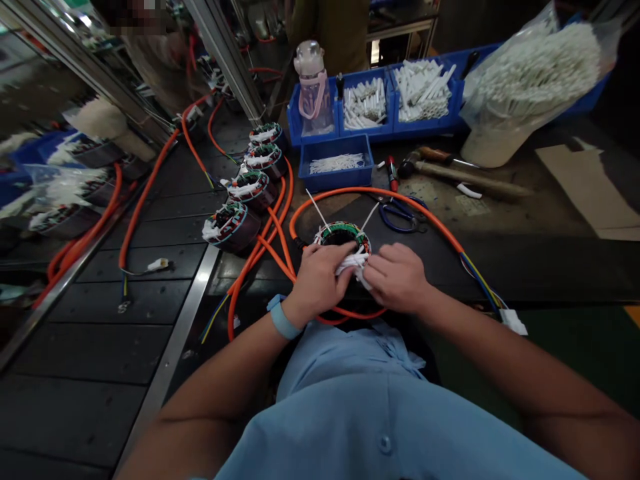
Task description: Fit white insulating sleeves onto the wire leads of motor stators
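Observation:
A ring-shaped motor stator (336,228), with green and orange windings, lies on the bench in front of me. Two white cable ties (367,218) stick up from its rim. On the near side, a bundle of white-sleeved wires (353,261) runs along the ring. My left hand (320,277) is closed round the left end of this bundle, thumb below and fingers above. At the right end, the fingertips of my right hand (397,277) pinch the white sleeving; its exact grip is partly hidden. A thick orange cable (370,191) loops from the stator round to the right.
Several finished-looking stators (235,227) stand at left beside a slatted conveyor (100,387). Blue bins (345,180) of white ties and sleeves line the back, with a bottle (314,87). Scissors (400,217), a hammer (465,179) and a plastic bag (530,80) lie rightward. A person stands behind.

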A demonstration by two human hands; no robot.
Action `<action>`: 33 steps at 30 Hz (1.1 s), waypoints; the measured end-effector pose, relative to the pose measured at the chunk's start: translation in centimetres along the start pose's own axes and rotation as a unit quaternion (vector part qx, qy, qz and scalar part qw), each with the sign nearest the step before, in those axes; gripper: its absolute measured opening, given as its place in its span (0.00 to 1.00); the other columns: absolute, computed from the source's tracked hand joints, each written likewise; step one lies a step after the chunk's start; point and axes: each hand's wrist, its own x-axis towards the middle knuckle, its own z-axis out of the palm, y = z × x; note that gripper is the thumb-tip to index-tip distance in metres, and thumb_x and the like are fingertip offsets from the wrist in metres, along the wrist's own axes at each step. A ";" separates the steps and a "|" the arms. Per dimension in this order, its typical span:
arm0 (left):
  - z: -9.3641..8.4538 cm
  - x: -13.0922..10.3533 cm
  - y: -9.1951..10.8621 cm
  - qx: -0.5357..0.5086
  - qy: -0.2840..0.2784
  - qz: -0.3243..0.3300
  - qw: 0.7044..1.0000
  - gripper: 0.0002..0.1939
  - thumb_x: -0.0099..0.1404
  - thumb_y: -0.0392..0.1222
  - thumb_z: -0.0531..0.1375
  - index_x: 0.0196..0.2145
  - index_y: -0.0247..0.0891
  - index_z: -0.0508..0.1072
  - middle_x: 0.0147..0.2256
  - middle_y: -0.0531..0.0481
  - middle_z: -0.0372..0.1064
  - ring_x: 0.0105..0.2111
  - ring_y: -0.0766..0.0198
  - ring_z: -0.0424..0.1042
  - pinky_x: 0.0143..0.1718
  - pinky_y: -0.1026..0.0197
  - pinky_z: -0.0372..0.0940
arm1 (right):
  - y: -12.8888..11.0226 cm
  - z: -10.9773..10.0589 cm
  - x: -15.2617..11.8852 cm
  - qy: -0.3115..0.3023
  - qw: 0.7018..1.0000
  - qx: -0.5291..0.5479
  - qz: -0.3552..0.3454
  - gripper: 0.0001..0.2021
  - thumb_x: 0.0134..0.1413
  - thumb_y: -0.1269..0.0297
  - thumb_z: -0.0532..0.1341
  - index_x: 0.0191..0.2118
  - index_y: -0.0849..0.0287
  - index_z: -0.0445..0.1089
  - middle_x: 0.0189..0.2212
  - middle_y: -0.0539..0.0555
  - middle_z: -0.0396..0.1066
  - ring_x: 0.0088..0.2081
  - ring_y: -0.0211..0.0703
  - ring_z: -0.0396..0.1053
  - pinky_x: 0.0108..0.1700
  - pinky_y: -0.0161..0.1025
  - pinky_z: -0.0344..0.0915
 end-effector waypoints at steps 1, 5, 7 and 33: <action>-0.3 0.1 0.0 0.029 -0.020 -0.009 0.999 0.16 0.65 0.41 0.54 0.49 0.37 0.68 0.43 0.46 0.73 0.45 0.58 0.69 0.49 0.51 0.55 | 0.2 -0.1 0.2 0.017 0.999 -0.010 -0.030 0.13 0.58 0.67 0.53 0.22 0.58 0.64 0.18 0.51 0.59 0.26 0.41 0.51 0.30 0.41 0.43; -0.9 0.8 -0.2 0.133 -0.074 0.026 0.988 0.14 0.66 0.46 0.51 0.36 0.36 0.73 0.33 0.45 0.73 0.37 0.57 0.69 0.46 0.50 0.56 | 1.7 0.7 2.0 0.024 0.997 -0.069 -0.038 0.12 0.57 0.69 0.53 0.23 0.57 0.64 0.19 0.51 0.59 0.27 0.42 0.50 0.30 0.42 0.42; -0.9 1.0 -0.3 0.168 -0.078 0.052 0.981 0.16 0.66 0.48 0.50 0.32 0.35 0.72 0.30 0.45 0.71 0.36 0.57 0.68 0.46 0.51 0.56 | 2.9 1.8 3.2 -0.027 0.998 -0.063 -0.006 0.11 0.56 0.70 0.53 0.24 0.58 0.65 0.21 0.53 0.63 0.29 0.42 0.54 0.32 0.42 0.44; -1.0 1.5 -2.4 0.139 -0.120 0.108 0.977 0.19 0.67 0.51 0.49 0.31 0.34 0.71 0.28 0.44 0.70 0.30 0.59 0.68 0.35 0.57 0.60 | 4.0 4.0 6.4 -0.270 0.960 0.069 0.015 0.07 0.51 0.69 0.57 0.25 0.59 0.69 0.24 0.55 0.67 0.34 0.46 0.58 0.33 0.43 0.46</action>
